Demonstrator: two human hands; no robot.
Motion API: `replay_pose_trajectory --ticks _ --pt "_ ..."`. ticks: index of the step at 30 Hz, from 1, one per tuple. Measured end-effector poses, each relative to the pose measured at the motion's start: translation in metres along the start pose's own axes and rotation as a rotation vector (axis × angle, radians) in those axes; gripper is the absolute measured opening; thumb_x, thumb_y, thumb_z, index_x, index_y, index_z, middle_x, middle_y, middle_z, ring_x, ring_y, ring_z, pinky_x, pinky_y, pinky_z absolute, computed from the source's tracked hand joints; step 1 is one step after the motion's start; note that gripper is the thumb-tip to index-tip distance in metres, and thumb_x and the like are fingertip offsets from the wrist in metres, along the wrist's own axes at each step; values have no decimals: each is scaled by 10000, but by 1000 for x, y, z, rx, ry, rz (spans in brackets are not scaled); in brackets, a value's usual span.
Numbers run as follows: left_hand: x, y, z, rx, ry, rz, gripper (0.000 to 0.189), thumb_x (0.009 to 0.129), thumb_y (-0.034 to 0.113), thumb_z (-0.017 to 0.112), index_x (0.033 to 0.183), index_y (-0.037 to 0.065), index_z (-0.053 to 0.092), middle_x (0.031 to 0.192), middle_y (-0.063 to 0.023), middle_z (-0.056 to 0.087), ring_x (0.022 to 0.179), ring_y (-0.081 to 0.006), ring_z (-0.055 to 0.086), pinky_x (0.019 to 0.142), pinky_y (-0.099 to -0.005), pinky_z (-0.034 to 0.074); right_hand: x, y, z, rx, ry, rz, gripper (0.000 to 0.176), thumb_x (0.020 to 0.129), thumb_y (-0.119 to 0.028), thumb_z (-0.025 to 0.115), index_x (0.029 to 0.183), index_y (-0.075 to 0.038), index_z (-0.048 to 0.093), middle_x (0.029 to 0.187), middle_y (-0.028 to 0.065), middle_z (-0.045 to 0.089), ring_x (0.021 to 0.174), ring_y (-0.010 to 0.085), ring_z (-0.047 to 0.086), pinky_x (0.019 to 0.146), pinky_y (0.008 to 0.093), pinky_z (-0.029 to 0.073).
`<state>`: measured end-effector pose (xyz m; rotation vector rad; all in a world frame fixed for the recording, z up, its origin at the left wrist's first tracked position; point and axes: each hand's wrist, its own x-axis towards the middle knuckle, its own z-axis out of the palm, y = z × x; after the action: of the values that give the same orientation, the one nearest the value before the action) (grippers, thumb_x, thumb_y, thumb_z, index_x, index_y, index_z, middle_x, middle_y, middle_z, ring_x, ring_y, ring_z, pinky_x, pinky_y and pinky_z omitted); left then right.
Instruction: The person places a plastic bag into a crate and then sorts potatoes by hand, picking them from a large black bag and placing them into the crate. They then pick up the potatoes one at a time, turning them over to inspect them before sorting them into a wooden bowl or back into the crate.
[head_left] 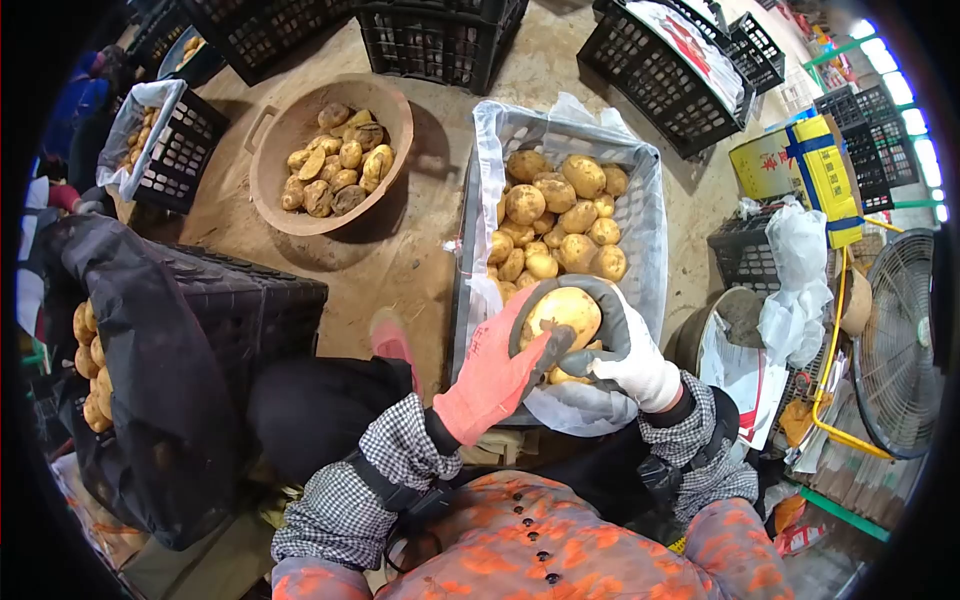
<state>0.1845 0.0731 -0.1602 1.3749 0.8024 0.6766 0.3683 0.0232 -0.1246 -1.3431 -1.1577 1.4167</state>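
A large, oval, soil-marked yellow potato [562, 309] is clamped between the pink-and-grey gloved right hand [497, 372] and white-and-grey gloved left hand [640, 357], above a film-lined black plastic crate [652, 235]. Likely firm, fairly heavy and bruisable, it is best cupped around its sides.

Your left grip [505, 365] is at 6 o'clock, pink glove, fingers curled; your right grip [625, 350] at 5, white glove, fingers curled, facing the left. Both forearms angle inward, sleeves checked.
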Motion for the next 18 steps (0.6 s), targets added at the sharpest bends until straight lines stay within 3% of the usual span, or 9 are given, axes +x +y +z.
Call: replay_pose_trajectory --ticks 3,4,5,7,8,11,13,15,18 --pt "7 -2 -3 -30 -88 -92 367 944 96 491 1294 -14 492 1205 -221 584 1113 -333 588 929 -339 453 -6 0 -2 -197 -17 -52 729 705 -167 806 1325 -28 448 1258 85 523 1158 190 518 1010 336 413" --pt "8 -5 -2 57 -81 31 323 980 148 458 1246 -15 540 1197 -182 608 1090 -275 608 931 -316 454 -6 -6 -1 -255 -9 -50 731 704 -168 818 1319 -23 450 1257 96 523 1157 195 519 1007 337 416" --pt "8 -5 0 61 -79 29 323 980 148 458 1246 -15 540 1197 -182 608 1090 -275 608 931 -316 454 -7 -5 0 -250 -11 -51 731 704 -168 818 1319 -23 450 1257 96 523 1157 195 519 1007 337 416" --pt "12 0 2 -441 -52 -86 364 1003 241 460 1259 -7 539 1209 -127 609 1084 -195 595 949 -298 445 -10 -3 1 -37 95 -25 733 706 -154 828 1320 -18 451 1256 106 523 1158 199 524 1000 336 425" --pt "15 8 4 -416 -9 -104 416 1015 308 451 1287 1 525 1217 -86 598 1093 -144 561 970 -291 432 -9 -2 -2 27 93 -55 729 719 -128 825 1329 -11 444 1261 104 519 1158 193 525 992 333 433" --pt "15 22 3 -469 -9 -238 436 1025 330 427 1292 0 529 1224 -96 598 1116 -145 550 985 -286 418 -8 0 -6 -161 170 -161 722 732 -106 813 1341 -9 437 1272 94 517 1160 180 521 991 334 436" --pt "15 25 2 -466 11 -237 443 1018 335 445 1296 1 530 1218 -94 604 1110 -145 552 978 -287 423 -5 -4 -3 -63 173 -88 717 740 -113 809 1344 -6 436 1268 96 522 1157 175 523 987 324 438" --pt "15 17 -7 -289 1 -148 468 996 332 495 1324 -2 497 1224 -99 604 1102 -151 561 968 -294 433 -1 -2 0 187 87 15 711 746 -129 806 1344 -9 440 1257 102 529 1167 177 521 993 315 429" --pt "14 18 -14 -269 32 -90 434 982 291 523 1297 -8 514 1200 -107 621 1089 -160 577 951 -302 445 1 -4 8 133 117 21 704 741 -162 814 1326 -6 455 1243 106 533 1174 183 514 1011 315 406"
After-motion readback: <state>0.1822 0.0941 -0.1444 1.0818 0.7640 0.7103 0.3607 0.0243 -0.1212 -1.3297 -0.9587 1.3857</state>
